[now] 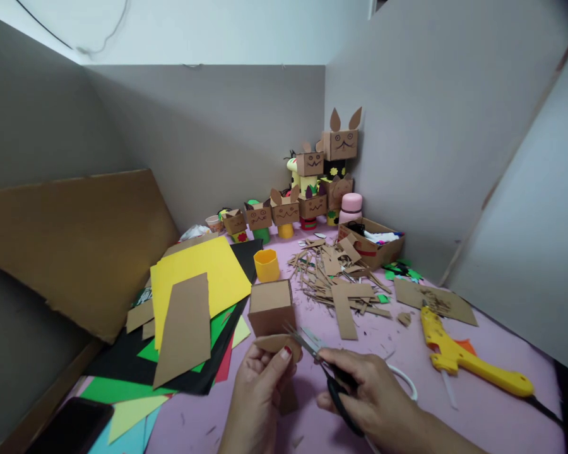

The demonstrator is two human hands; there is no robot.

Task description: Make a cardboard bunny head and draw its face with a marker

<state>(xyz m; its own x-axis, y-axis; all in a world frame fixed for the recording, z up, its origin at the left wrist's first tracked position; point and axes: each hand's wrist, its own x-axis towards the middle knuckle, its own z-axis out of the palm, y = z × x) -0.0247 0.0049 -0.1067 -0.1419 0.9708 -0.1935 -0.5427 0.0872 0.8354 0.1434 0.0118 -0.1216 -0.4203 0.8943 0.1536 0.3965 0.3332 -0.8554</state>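
Between the thumb and fingers of my left hand (pixel 265 378) is a small cardboard piece (pixel 278 343) with a curved edge. My right hand (pixel 372 391) grips the black handles of a pair of scissors (pixel 307 343), whose blades are parted beside that piece. Just behind my hands sits a small cardboard box (pixel 272 306), and past it a yellow paper ring (pixel 266 265). Another bit of cardboard (pixel 288 398) lies partly hidden below my left hand.
Cardboard scraps (pixel 331 277) pile up ahead. A yellow glue gun (pixel 468 362) with its cord lies right. Coloured sheets (pixel 222 271) and a phone (pixel 71 425) lie left. Cardboard animal figures (pixel 285 211), a pink bottle (pixel 351 207) and a box of markers (pixel 372 246) stand at the back.
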